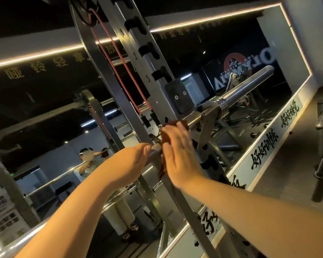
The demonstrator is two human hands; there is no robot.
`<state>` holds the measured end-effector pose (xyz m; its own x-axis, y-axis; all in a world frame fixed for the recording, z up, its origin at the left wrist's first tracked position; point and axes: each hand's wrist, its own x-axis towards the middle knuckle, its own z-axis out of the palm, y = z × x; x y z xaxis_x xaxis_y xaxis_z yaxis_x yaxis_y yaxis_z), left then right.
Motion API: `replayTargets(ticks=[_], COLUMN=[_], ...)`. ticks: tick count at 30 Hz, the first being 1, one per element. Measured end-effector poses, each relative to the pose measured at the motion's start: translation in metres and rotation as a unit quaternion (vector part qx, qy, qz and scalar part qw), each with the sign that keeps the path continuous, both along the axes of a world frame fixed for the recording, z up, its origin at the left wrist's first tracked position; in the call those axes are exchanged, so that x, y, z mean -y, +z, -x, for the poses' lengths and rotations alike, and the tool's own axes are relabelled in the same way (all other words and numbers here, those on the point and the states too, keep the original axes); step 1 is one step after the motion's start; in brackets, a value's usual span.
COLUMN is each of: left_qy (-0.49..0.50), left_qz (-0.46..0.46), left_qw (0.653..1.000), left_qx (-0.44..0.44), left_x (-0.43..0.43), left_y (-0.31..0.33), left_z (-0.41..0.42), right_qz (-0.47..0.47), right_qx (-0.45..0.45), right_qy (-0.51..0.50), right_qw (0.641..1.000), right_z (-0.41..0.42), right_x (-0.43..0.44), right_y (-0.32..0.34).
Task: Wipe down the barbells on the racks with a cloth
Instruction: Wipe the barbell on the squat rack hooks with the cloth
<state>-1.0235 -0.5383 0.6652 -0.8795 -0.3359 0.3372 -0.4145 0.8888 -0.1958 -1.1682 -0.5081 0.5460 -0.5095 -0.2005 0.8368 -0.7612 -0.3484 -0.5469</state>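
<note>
Head camera: a long shiny silver metal barbell (250,82) sits on a tall grey metal rack post (138,56) with numbers and hook holes. The barbell runs from the near left up to the far right, and its fat end sticks out on the far right past the post. A thin red cable (119,67) hangs down the post. Behind it all is a big wall mirror (45,90) with a glowing edge.

The left hand (131,164) is on the thin part of the barbell, just left of the post. Its fingers are curled round the bar and hold it. The right hand (177,153) is just beside it, on the right. Its fingers look straight and lie flat on a small dark red-brown soft cloth (165,140), pushing it on the bar. A bit of cloth hangs down under the palm.

The barbell looks heavy, hard and smooth, so a bare hand could slip on it. It need not be lifted, since the rack carries it. The cloth is light and floppy and could fall off. I think it is best to wrap it round the thin bar and squeeze while sliding.
</note>
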Motion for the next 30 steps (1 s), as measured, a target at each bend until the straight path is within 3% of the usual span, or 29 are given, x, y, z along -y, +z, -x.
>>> replayTargets(ticks=[4,8,12,17,25,30], left_qy=[0.010,0.014,0.017,0.026,0.030,0.015], left_qz=[0.005,-0.001,-0.007,0.014,0.019,0.018], left_qw=[1.000,1.000,1.000,1.000,0.999,1.000], left_qx=[-0.003,-0.003,0.005,0.005,0.015,0.011], left_x=[-0.001,0.000,-0.002,-0.006,-0.007,-0.006], left_y=[0.000,0.000,0.002,-0.002,-0.003,-0.002], left_z=[0.000,0.000,0.000,-0.004,-0.003,-0.003], right_qz=[0.028,0.011,-0.030,-0.059,-0.066,-0.076], right_qx=[0.058,0.051,-0.028,-0.117,0.036,-0.066], right_qy=[-0.031,-0.027,0.002,-0.034,-0.061,-0.050], right_qw=[0.997,0.998,0.999,0.991,0.995,0.994], right_z=[0.036,-0.002,-0.044,-0.004,0.018,-0.027], right_x=[0.003,0.001,-0.005,-0.015,-0.018,-0.017], right_y=[0.005,0.000,-0.006,-0.004,0.018,0.009])
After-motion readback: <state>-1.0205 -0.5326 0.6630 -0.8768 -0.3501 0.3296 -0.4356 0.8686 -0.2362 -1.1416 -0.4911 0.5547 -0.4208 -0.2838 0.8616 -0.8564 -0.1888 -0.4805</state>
